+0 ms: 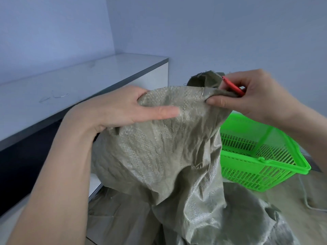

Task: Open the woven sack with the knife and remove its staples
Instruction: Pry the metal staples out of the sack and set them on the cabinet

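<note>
While the left hand (123, 106) is bunching the upper edge of the sack (168, 147) with its thumb lying flat across the weave and its fingers curled behind the fabric, the right hand (251, 96) is pinching the same edge farther right between thumb and fingers. That right hand is also gripping the red knife (232, 86), whose long axis is running diagonally, its far end pointing up and left toward the sack's dark folded corner and its near end sinking down and right into the palm; whether a blade is out cannot be told. A staple (203, 91) is showing as a thin metal line in the fabric just left of the right thumb. Both hands are holding the sack up so it is hanging lengthwise, top edge stretched between them, lower part pooling on the floor. A green basket (261, 156) is sitting behind it on the right, and a white counter (70, 80) is running along the left with bits of wire (54, 96) lying on it.
</note>
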